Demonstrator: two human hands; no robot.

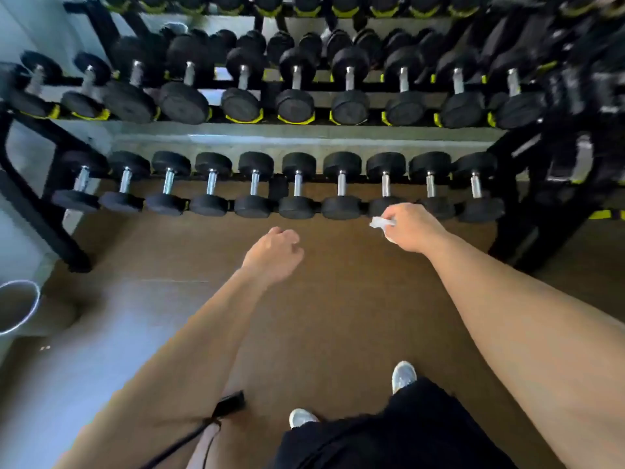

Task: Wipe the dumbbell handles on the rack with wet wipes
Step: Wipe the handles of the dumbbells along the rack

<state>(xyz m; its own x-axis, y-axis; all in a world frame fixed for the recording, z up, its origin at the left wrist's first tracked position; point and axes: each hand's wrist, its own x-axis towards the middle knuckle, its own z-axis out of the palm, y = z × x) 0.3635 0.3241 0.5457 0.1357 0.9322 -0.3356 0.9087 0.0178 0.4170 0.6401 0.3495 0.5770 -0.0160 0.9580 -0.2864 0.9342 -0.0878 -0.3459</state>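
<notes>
While the crumpled white wet wipe (381, 223) juts from the thumb side of the right grip (413, 228), whose fingers are curled round it, that bare hand hangs just in front of the near heads of the lowest row of dumbbells (297, 208), covering part of the eighth and ninth heads counted from the left. The wipe lies below and on the near side of the eighth chrome handle (385, 184), apart from it and touching no metal. The left grip (274, 250) hovers over the brown floor (338, 309), nearer the body and well left of the wipe, its fingers loosely curled with nothing in them. Ten dumbbells with black round heads sit side by side on this tier of the black rack (40, 204). Above it a tier of larger dumbbells (296, 104) rests in yellow cradles (243, 118), and a third tier shows at the top edge. A round light-rimmed bin (20, 309) stands at the left. Two pale shoes (404, 375) and black shorts (389, 434) show below.
</notes>
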